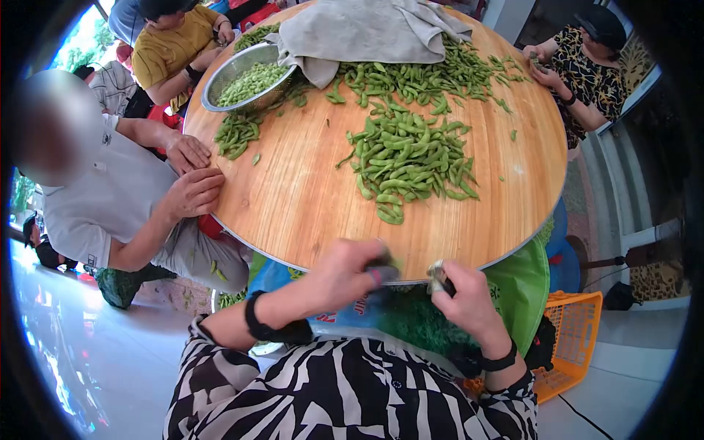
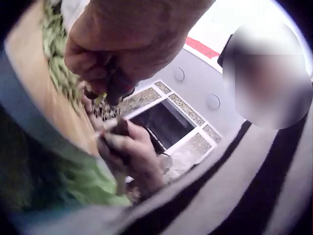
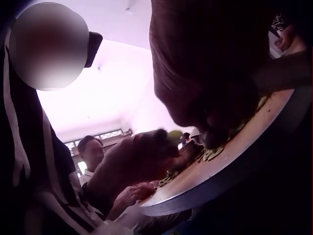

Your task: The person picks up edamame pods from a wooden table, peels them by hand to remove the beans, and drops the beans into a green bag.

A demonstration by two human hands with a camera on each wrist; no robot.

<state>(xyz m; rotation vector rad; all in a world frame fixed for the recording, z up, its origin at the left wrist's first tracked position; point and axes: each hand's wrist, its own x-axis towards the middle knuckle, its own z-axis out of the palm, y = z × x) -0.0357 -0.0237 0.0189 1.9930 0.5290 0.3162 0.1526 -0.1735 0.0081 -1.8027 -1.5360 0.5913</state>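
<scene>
In the head view my left hand (image 1: 348, 268), blurred, is over the near table edge, with dark wraps on its fingers. It pinches a small green soybean pod (image 3: 175, 135) at its fingertips, in the right wrist view. My right hand (image 1: 467, 297) is beside it at the edge, fingers curled and thumb against them. A small pale-green piece (image 1: 435, 271) shows at its fingertips; I cannot tell what it is. Just beyond both hands lies a heap of green soybean pods (image 1: 414, 158) on the round wooden table (image 1: 293, 198).
A metal colander (image 1: 214, 92) of shelled beans stands at the far left, near a grey cloth (image 1: 359, 33) over more pods. Below the edge hang green plastic (image 1: 524, 282) and blue plastic. An orange crate (image 1: 572, 337) is at right. People sit around the table.
</scene>
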